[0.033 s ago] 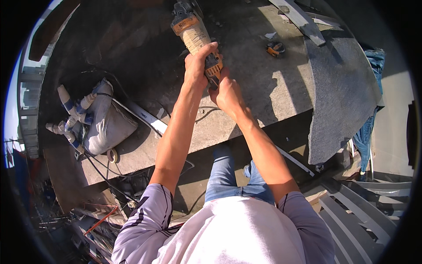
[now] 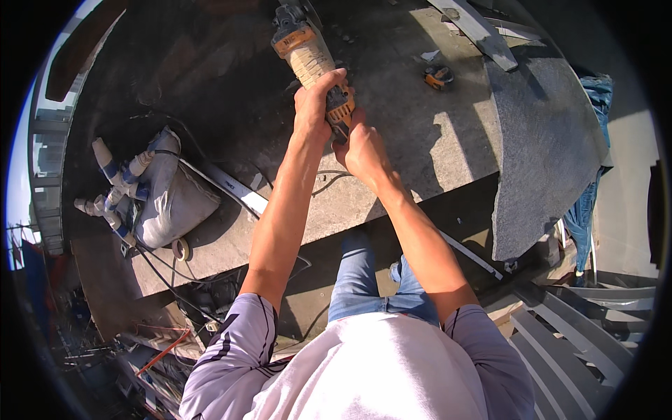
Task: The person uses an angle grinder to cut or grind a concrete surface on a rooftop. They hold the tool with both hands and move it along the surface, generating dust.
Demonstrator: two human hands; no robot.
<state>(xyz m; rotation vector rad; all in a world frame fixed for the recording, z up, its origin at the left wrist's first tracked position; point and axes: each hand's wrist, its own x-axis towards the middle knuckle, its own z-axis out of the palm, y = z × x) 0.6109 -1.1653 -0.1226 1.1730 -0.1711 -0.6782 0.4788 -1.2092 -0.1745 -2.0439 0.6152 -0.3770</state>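
Note:
An orange and dark angle grinder (image 2: 308, 61), its body wrapped in tan tape, points away from me near the top of the view. My left hand (image 2: 312, 106) is wrapped round its body. Closer to me, my right hand (image 2: 362, 150) closes on the rear end of the same tool, next to its vents. Part of the disc shows at the top edge; the rest is cut off or hidden. Under both hands lies a grey concrete-like surface (image 2: 413, 140). A black cord (image 2: 327, 183) runs over it just below my right hand.
A small orange and black tape measure (image 2: 439, 77) lies to the right. A curved grey slab (image 2: 542, 150) and a light board (image 2: 483, 35) lie beyond it. On the left are a pale sack (image 2: 168, 203), taped pipe pieces (image 2: 122, 178) and a tape roll (image 2: 180, 249). Grey metal strips (image 2: 570, 343) lie lower right.

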